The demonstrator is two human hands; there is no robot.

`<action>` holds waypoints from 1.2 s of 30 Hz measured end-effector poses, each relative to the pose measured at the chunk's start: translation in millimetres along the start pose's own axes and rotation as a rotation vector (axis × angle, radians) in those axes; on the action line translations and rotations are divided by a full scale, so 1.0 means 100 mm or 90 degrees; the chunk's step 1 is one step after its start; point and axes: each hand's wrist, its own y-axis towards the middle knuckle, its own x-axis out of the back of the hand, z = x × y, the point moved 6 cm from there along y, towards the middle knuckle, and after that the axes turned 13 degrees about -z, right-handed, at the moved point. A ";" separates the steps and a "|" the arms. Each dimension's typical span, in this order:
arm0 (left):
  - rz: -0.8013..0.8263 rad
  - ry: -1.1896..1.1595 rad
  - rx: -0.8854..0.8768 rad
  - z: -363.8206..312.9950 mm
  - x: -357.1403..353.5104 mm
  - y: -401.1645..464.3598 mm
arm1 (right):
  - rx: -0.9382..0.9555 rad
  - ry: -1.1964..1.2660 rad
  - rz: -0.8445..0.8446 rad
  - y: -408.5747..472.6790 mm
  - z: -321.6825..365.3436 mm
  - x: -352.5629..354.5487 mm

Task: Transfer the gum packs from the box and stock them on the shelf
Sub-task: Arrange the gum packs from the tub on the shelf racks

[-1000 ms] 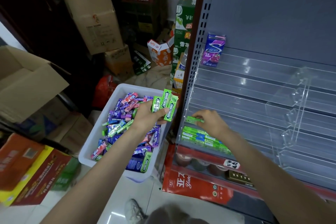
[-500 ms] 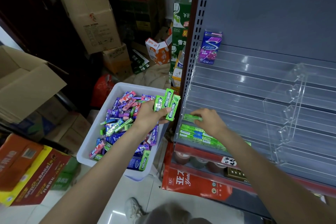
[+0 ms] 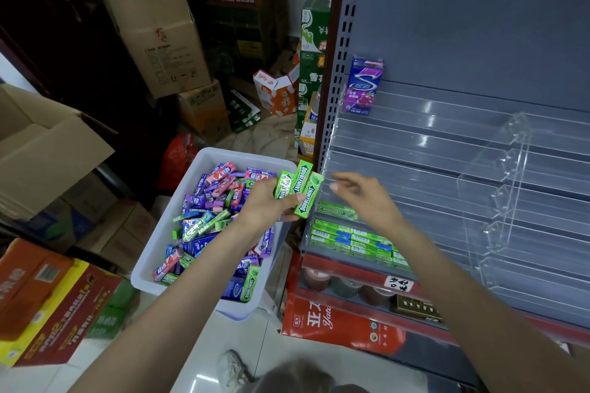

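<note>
My left hand [image 3: 267,205] grips three green Doublemint gum packs [image 3: 298,189] fanned upright above the right rim of the white box [image 3: 204,160], which is full of loose green, purple, blue and pink packs. My right hand [image 3: 364,198] hovers empty with loosely bent fingers just right of those packs, in front of the clear tiered shelf [image 3: 431,175]. One green pack [image 3: 336,211] lies on the tier below my right hand. A stacked row of green packs [image 3: 348,241] fills the lowest tier. A purple pack [image 3: 362,86] stands on the top tier.
A clear divider [image 3: 498,188] splits the tiers at the right. Red cartons [image 3: 335,322] sit under the shelf. Cardboard boxes [image 3: 153,25] and printed cartons [image 3: 54,306] crowd the floor at left and behind the white box.
My right hand has let go of the green pack on the second tier and lifted up and left toward the packs in my left hand. My left hand stayed put.
</note>
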 end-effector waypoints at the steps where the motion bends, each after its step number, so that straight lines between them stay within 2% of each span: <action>1: 0.015 0.005 -0.001 -0.02 -0.04 -0.01 | -0.022 0.089 0.011 -0.01 0.07 0.01; 3: 0.038 0.008 -0.008 -0.05 -0.12 -0.02 | -0.045 0.191 0.045 -0.02 0.16 0.00; 5: 0.039 0.004 -0.018 -0.08 -0.18 -0.03 | -0.052 0.229 0.047 -0.02 0.18 0.03; 11: -0.042 -0.059 -0.015 -0.09 -0.08 0.08 | -0.087 0.251 -0.071 0.04 -0.03 0.33; 15: -0.026 -0.059 -0.026 -0.13 -0.08 0.10 | -0.090 0.116 -0.157 0.09 -0.30 0.46; 19: -0.028 -0.055 -0.025 -0.13 -0.07 0.13 | -0.076 0.007 -0.169 0.02 -0.47 0.38; 23: -0.031 -0.041 -0.021 -0.07 -0.05 0.13 | -0.040 -0.053 -0.143 0.00 -0.51 0.25; 29: -0.029 -0.027 0.004 0.02 -0.03 0.11 | 0.013 -0.190 -0.029 0.04 -0.49 0.06; 36: -0.018 -0.015 -0.003 -0.01 -0.01 0.11 | 0.052 -0.265 0.017 0.05 -0.39 -0.02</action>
